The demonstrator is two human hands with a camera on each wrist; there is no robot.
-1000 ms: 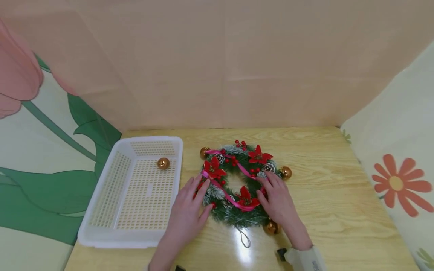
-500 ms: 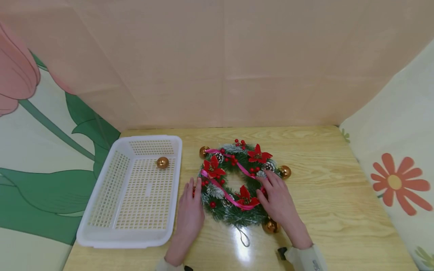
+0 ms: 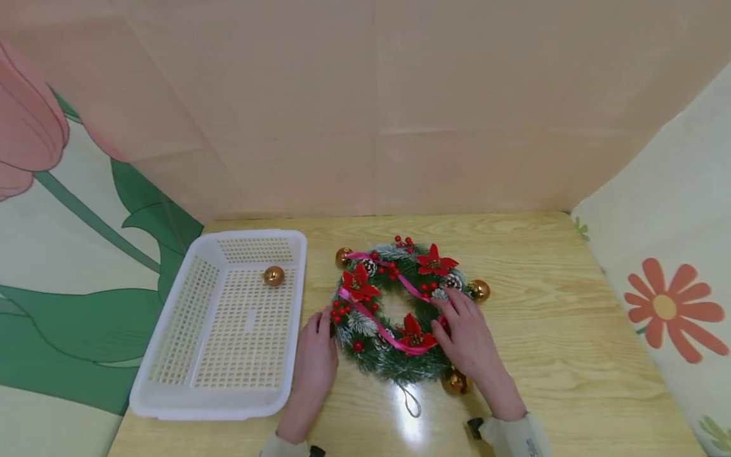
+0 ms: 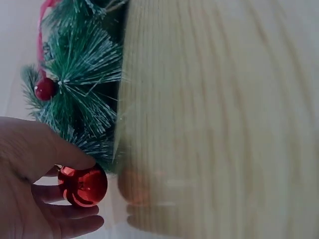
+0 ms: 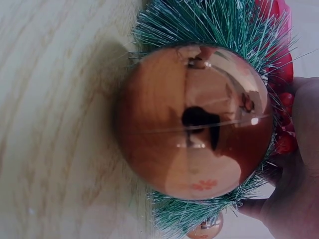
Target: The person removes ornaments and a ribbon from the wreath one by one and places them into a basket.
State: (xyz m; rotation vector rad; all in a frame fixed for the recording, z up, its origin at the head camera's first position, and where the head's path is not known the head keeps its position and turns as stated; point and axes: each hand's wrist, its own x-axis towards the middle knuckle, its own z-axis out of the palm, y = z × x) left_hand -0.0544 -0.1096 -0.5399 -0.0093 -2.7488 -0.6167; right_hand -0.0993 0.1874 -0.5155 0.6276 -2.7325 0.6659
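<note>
On the table (image 3: 571,330) lies a green Christmas wreath (image 3: 402,367), dressed with red poinsettias, berries, pinecones and a pink ribbon (image 3: 368,315). My left hand (image 3: 315,362) is at its left edge. In the left wrist view, that hand's thumb and fingers hold a shiny red bauble (image 4: 84,186) beside the needles; the head view hides this bauble. My right hand (image 3: 469,336) rests on the wreath's right side, its fingertips near the ribbon. Copper baubles sit at the wreath's upper left (image 3: 342,256), right (image 3: 480,290) and lower right; the lower-right bauble (image 5: 197,122) fills the right wrist view.
A white plastic basket (image 3: 297,317) stands left of the wreath, close to my left forearm. One loose copper bauble (image 3: 274,276) lies inside it. A cord loop (image 3: 411,403) sticks out from the wreath's near edge. Fabric-covered walls border the table behind and at the sides.
My left hand has moved off the wreath's top, left and down to its outer left edge, uncovering the red berries there. My right hand and the wreath have stayed nearly still.
</note>
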